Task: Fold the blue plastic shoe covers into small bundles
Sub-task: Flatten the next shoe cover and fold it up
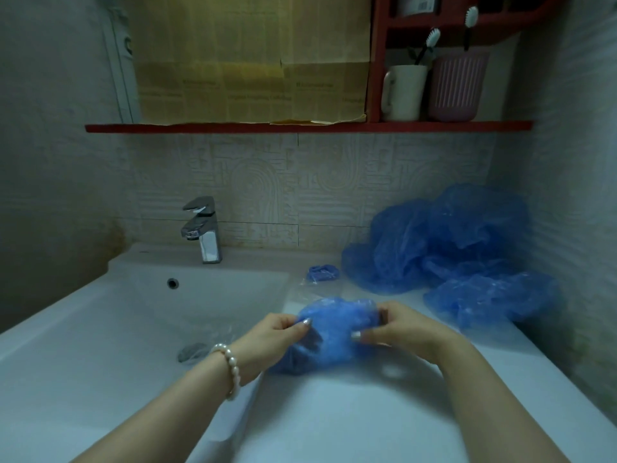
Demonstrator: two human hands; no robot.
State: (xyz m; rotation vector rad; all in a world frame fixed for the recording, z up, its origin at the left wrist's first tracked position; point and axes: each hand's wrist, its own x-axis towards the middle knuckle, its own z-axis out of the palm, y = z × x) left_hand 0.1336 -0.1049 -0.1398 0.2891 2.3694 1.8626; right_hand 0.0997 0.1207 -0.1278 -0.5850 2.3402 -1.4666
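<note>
- Hands first: my left hand (278, 329) and my right hand (397, 329) are close together over the near part of the white counter (350, 412), each pinching one end of the same blue shoe cover (334, 332).
- The shoe cover sits bunched between my hands, its lower edge touching the counter, just right of the sink (150, 312).
- A pearl bracelet (230, 365) circles my left wrist.
- Farther away on the right, against the tiled wall, lies a loose pile of unfolded covers (450, 242).
- One small finished bundle (322, 273) rests between that pile and the sink, well apart from my hands.
- A scrap of clear plastic wrap (300, 290) lies on the counter near the bundle.
- To do this step well, I judge I should press the air out, bring both ends to the middle, and keep the thin film taut so it does not spring open.
- A chrome tap (203, 228) stands at the far side of the sink.
- Yellowed newspaper (250, 58) covers the panel above the red shelf (300, 127); its print is too blurred to read.
- A white mug (404, 91) and a pink holder (457, 85) on the shelf carry toothbrushes; no brand shows.
</note>
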